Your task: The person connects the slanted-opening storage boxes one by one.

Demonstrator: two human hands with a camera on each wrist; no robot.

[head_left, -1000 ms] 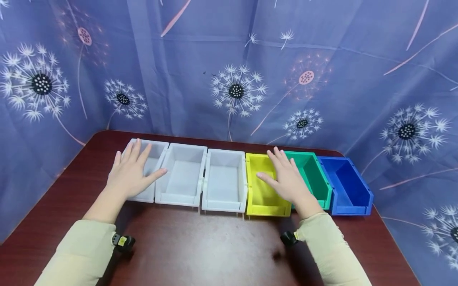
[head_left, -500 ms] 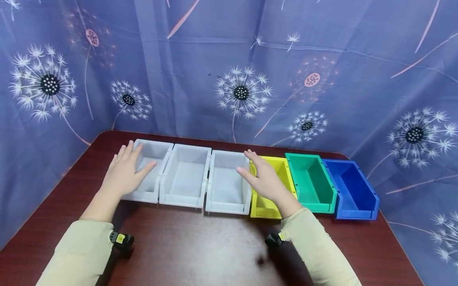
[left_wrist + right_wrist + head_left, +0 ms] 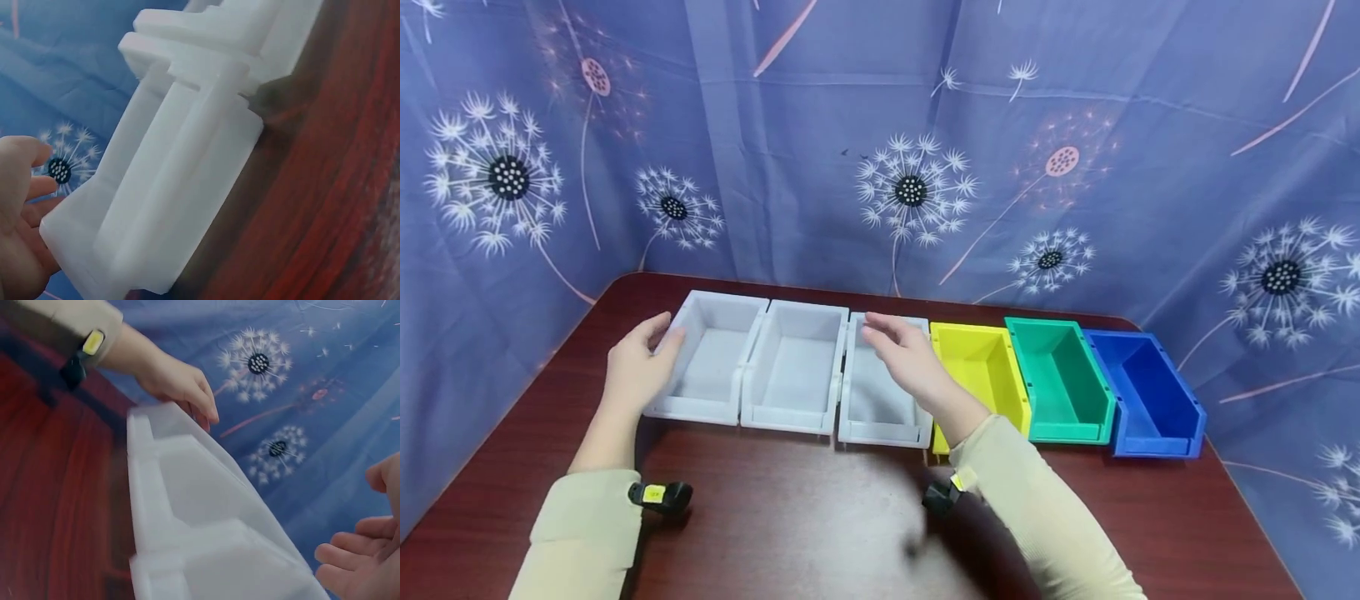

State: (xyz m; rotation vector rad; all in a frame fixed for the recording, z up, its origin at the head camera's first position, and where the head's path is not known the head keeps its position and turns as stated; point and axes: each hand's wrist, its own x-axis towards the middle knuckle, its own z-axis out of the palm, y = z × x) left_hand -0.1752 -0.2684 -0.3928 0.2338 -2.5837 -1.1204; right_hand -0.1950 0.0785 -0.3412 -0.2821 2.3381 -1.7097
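A row of white storage bins stands on the table: the leftmost white bin (image 3: pixel 711 362), the middle white bin (image 3: pixel 793 362) and the third white bin (image 3: pixel 883 429). My left hand (image 3: pixel 636 362) is at the outer left side of the leftmost bin, its fingers loosely bent and its thumb by the rim. In the left wrist view, part of those fingers (image 3: pixel 37 215) is hidden behind the bin's corner. Over the third white bin hovers my right hand (image 3: pixel 913 358), holding nothing, thumb and fingers apart. In the right wrist view its fingers (image 3: pixel 350 556) are beside the white bins.
To the right, a yellow bin (image 3: pixel 973 358), a green bin (image 3: pixel 1056 379) and a blue bin (image 3: pixel 1142 392) continue the row. The dark red table (image 3: pixel 775 508) extends in front. A blue dandelion-print curtain (image 3: pixel 805 167) hangs right behind the table.
My right hand has moved left from over the yellow bin to over the third white bin. My left hand has drawn back left from above the leftmost bin to its side, fingers bending.
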